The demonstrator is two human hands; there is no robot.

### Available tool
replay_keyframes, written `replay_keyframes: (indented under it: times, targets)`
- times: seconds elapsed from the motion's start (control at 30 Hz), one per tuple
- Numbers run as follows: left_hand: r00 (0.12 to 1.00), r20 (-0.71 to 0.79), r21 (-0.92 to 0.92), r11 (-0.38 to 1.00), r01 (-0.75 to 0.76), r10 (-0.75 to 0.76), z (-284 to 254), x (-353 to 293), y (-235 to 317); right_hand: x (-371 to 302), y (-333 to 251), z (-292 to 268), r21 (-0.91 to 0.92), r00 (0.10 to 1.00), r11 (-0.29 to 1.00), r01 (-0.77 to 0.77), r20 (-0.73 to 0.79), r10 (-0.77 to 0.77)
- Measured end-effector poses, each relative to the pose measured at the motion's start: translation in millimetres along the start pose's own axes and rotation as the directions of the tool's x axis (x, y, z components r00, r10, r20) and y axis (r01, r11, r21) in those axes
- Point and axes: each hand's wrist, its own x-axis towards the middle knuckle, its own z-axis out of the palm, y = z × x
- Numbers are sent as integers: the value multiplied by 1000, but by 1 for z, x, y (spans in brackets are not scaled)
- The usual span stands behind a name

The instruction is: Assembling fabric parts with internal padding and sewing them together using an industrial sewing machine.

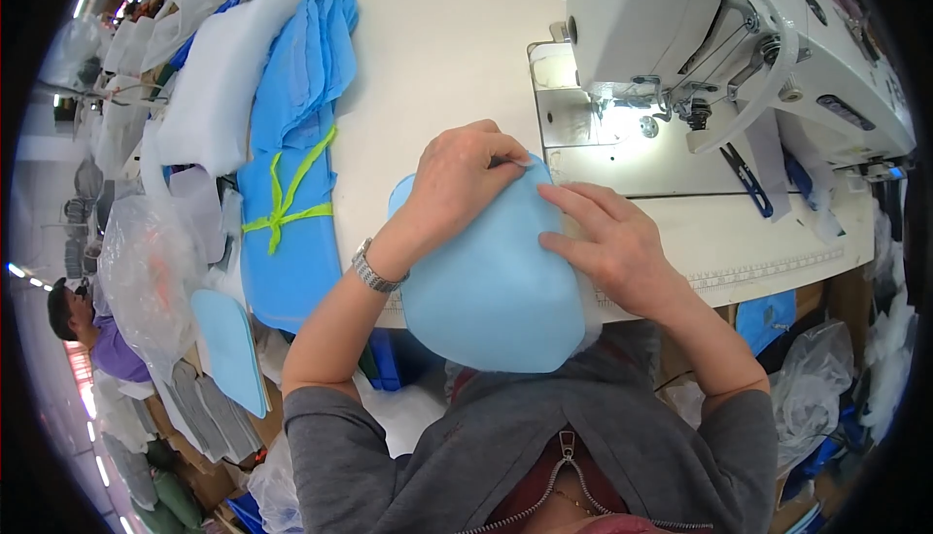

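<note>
A light blue rounded fabric piece (491, 286) lies over the table's front edge and hangs toward my lap. A whitish layer peeks out along its right side. My left hand (466, 176), with a metal watch on the wrist, pinches the fabric's top edge between thumb and fingers. On the right edge of the same piece rests my right hand (604, 241), its thumb and fingers stretched and apart, touching the cloth. Just beyond both hands stands a white sewing machine (641, 24), its lamp lighting the metal plate (573, 126) under the needle.
Blue folded fabric (287, 272) tied with a yellow-green strip lies at the left, beside white padding (228, 77). Dark thread snips (746, 182) lie right of the machine's needle. A ruler strip (758, 267) runs along the front edge. Another person (107, 340) is far left.
</note>
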Motion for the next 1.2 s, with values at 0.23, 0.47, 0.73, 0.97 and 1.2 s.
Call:
replay_keyframes:
  times: [0.23,0.47,0.73,0.97,1.2]
  targets:
    - [996,45,22,997,73,-74,-2,5,1,-8,8,8,62,998,997,46,35,-48]
    - [988,79,21,992,128,-129,-4,9,3,-8,7,9,55,998,998,44,34,-46]
    - [994,68,16,996,88,-89,-4,11,3,-7,7,12,58,998,997,57,3,-57]
    - [993,79,46,995,87,-91,-3,12,4,-7,5,14,60,997,995,78,-11,-78]
    - [998,49,140,989,43,-50,1,11,7,-7,6,14,71,998,995,71,-6,-70]
